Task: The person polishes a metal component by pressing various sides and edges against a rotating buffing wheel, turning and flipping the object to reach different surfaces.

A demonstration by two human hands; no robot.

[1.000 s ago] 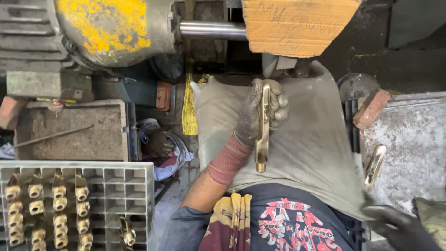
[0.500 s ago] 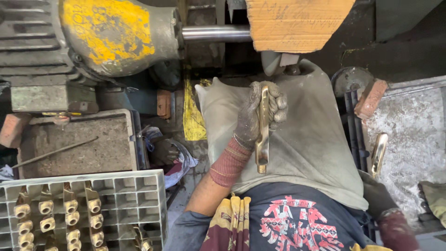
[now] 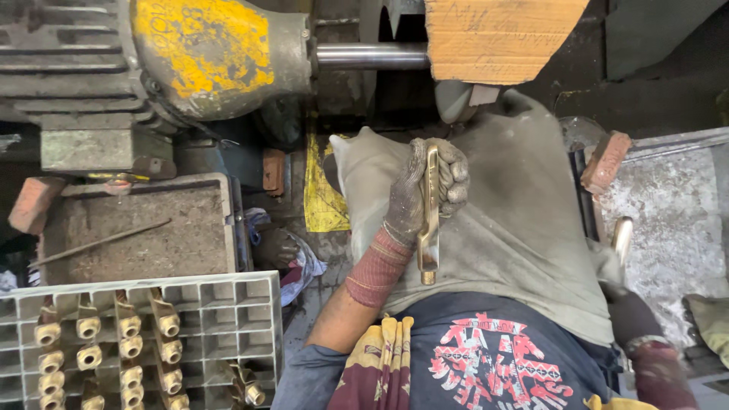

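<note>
My left hand (image 3: pixel 429 186), in a dirty grey glove with a red knit cuff, is closed round a long brass handle (image 3: pixel 430 243) that it holds upright over the grey cloth (image 3: pixel 524 228) on my lap. The handle's top sits just below the tan buffing wheel (image 3: pixel 497 38). At the right edge my right hand (image 3: pixel 626 304), in a dark glove, grips a second brass handle (image 3: pixel 623 235). That handle's lower end is hidden by the hand and the cloth.
A yellow motor (image 3: pixel 205 53) drives a steel shaft (image 3: pixel 372 55) to the wheel. A grey plastic crate (image 3: pixel 235 304) at the lower left holds several brass fittings. Behind it is a dusty tray (image 3: pixel 137 228) with a thin rod. Bricks (image 3: pixel 605 161) and a metal sheet (image 3: pixel 668 220) lie to the right.
The view has shifted slightly. My right hand has drawn in towards my body with its brass handle. My left hand keeps its handle in the same place below the wheel.
</note>
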